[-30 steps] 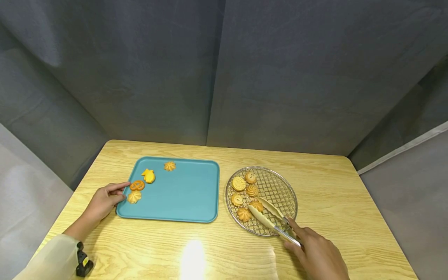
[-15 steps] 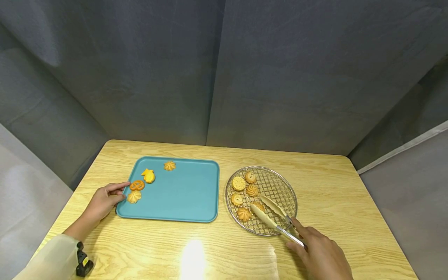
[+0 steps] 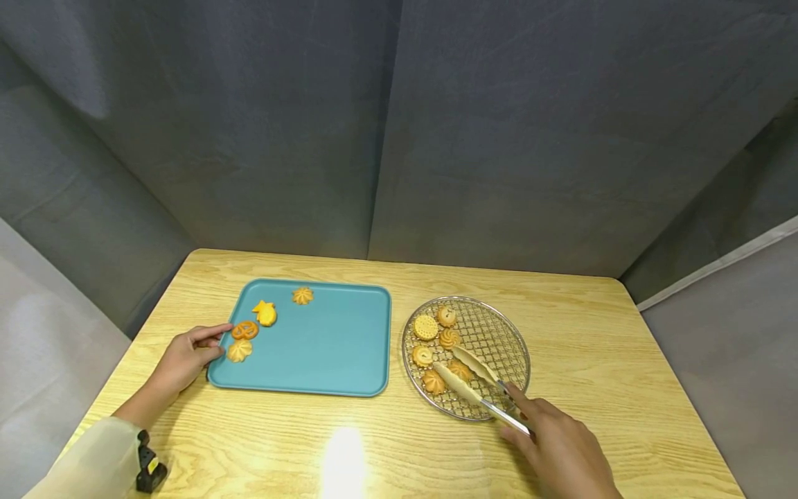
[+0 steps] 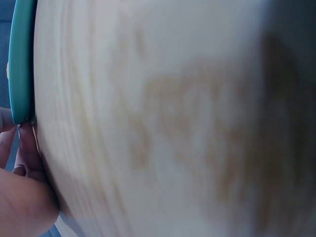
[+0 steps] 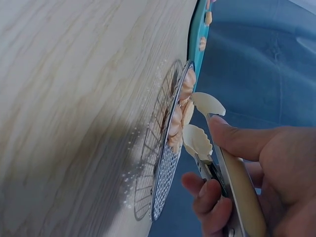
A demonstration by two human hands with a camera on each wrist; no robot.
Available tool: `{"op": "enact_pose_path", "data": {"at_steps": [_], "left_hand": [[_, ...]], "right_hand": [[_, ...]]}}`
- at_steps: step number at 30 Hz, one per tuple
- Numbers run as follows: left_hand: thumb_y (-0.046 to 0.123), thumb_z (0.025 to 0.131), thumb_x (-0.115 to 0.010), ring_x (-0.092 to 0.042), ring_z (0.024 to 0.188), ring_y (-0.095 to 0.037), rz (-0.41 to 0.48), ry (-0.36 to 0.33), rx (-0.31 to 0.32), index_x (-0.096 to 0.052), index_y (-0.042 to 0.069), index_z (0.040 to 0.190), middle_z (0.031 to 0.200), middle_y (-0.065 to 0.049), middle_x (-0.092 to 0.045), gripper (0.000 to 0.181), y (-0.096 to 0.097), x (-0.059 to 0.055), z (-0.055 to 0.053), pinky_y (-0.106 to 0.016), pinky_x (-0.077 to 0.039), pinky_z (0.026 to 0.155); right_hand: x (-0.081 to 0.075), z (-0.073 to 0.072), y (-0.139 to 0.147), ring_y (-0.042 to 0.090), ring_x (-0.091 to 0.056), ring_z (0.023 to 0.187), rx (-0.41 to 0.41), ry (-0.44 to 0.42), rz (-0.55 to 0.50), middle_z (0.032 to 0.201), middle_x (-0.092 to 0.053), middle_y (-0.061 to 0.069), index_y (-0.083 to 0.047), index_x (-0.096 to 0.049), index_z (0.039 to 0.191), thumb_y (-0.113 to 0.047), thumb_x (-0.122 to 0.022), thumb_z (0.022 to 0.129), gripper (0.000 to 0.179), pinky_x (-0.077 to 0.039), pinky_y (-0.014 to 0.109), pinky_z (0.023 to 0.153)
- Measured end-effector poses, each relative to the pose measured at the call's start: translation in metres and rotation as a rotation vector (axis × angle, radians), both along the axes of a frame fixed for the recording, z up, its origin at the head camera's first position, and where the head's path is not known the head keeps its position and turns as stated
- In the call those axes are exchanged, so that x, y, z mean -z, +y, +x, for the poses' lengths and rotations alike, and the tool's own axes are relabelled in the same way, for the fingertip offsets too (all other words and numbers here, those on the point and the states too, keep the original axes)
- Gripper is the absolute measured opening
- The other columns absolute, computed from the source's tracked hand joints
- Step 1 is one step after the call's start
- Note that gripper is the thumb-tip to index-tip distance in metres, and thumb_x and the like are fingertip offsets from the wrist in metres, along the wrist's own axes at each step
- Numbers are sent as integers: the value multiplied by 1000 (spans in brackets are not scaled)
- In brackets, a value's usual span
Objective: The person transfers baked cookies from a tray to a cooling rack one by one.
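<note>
My left hand [image 3: 183,357] pinches the left edge of a teal tray [image 3: 318,346], fingers at the rim; the left wrist view shows the tray's edge [image 4: 22,64] between thumb and fingers. On the tray lie a pretzel [image 3: 245,330], a fish-shaped cookie [image 3: 265,314] and two flower-shaped cookies. My right hand [image 3: 561,440] holds tongs [image 3: 463,387] with pale scalloped tips, spread apart. The tips hover over a round wire rack [image 3: 499,339]. One tip overlaps a star-shaped cookie [image 3: 433,382]; another brown cookie [image 3: 460,371] shows between the tong arms.
Several more cookies sit on the rack's left half, among them a round dotted one [image 3: 426,327] and a swirl [image 3: 449,339]. The tray and rack stand side by side on a wooden table [image 3: 405,450]. Grey curtains [image 3: 499,138] hang behind and at the sides.
The tongs shifted a little right, then left, so their tips now sit nearer the star-shaped cookie and the swirl. My left hand and the tray have stayed put.
</note>
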State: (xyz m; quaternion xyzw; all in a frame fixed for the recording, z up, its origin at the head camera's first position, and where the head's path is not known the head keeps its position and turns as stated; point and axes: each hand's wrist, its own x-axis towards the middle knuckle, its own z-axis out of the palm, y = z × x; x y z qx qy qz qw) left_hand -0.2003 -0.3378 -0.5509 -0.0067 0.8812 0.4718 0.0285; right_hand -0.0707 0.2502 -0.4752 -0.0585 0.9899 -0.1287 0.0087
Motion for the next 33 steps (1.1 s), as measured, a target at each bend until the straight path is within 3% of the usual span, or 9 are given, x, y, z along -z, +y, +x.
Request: {"op": "enact_pose_path", "data": {"at_steps": [6,12,16,19,32,33], "left_hand": [[3,96,-67,-55,91,-5,13,-10,3,-60,-2,143,120,-20,-60,47,0,0,0,-20,-51,70],[2,97,-66,-54,92,-5,19,-16,6,-59,-3,143,121,-21,-60,47,0,1,-1,-20,-50,70],[2,96,-66,-54,91,-4,10,-15,0,-60,-2,143,122,-20,-60,47,0,1,-1,-19,-50,68],[2,96,-66,-54,91,-4,7,-15,-1,-60,-2,143,122,-21,-60,47,-1,2,-2,-19,-49,68],[2,96,-67,-54,91,-4,12,-10,-1,-61,-2,142,122,-21,-60,47,-1,2,-1,-19,-50,70],[2,96,-67,-54,92,-5,10,-9,-1,-61,-2,142,122,-21,-60,47,-1,1,-1,-19,-50,71]], "right_hand": [[-2,-3,-8,13,-65,76,-14,17,-16,94,-68,-5,-20,-60,148,-40,-81,88,67,-53,42,63],[-3,-6,-16,21,-70,86,-37,71,-27,109,-72,2,-21,-60,148,-42,-81,87,68,-56,47,69],[-3,-10,-20,11,-60,73,-53,80,-27,95,-68,-4,-21,-60,148,-41,-82,86,69,-51,38,62],[-4,-13,-24,7,-56,69,-60,71,-32,93,-67,-5,-21,-60,148,-40,-82,86,68,-50,34,61],[-7,-28,-47,6,-53,66,-114,78,-28,89,-66,-6,-22,-59,149,-39,-83,85,70,-49,35,63],[-7,-29,-49,9,-58,69,-117,77,-32,93,-70,-3,-22,-59,149,-39,-83,86,69,-52,37,65]]}}
